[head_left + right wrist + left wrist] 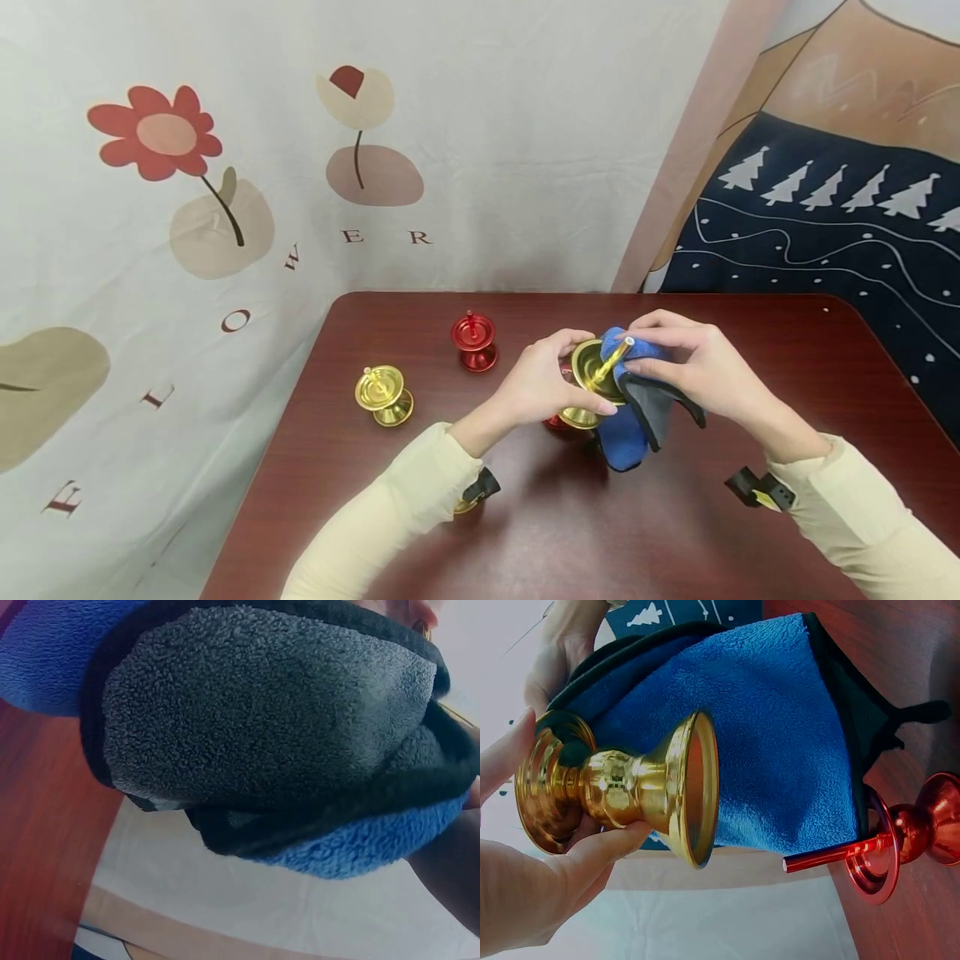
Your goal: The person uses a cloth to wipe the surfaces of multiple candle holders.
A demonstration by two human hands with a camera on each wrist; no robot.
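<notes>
Closest to the camera are two cream sleeves (390, 508), reaching in over a reddish-brown desk (645, 537). Taking the bigger gold candle holder (587, 358) as the clock's centre, the left hand (540, 383) comes in from 9 o'clock, fingers and thumb curled around its bowl. My guess is that grip's for steadiness, since it leaves the inside of the bowl and the peg uncovered. The holder's tilted, peg aimed between 1 and 2, and the left wrist view shows its hollow base, so it looks lifted off the desk.

Over at 3, the right hand (705, 371) is pinched on a blue-and-grey cloth (651, 408), bunched against the bowl's rim and draping below, probably folded so there's some padding under the fingers.

Just beside it, around 7, a red candle holder (911, 832) mostly hides behind the gold one in the head view. Another red holder (478, 358) stands upright between 9 and 10, and a smaller gold holder (390, 408) at 9, both well apart, presumably for elbow room.
</notes>
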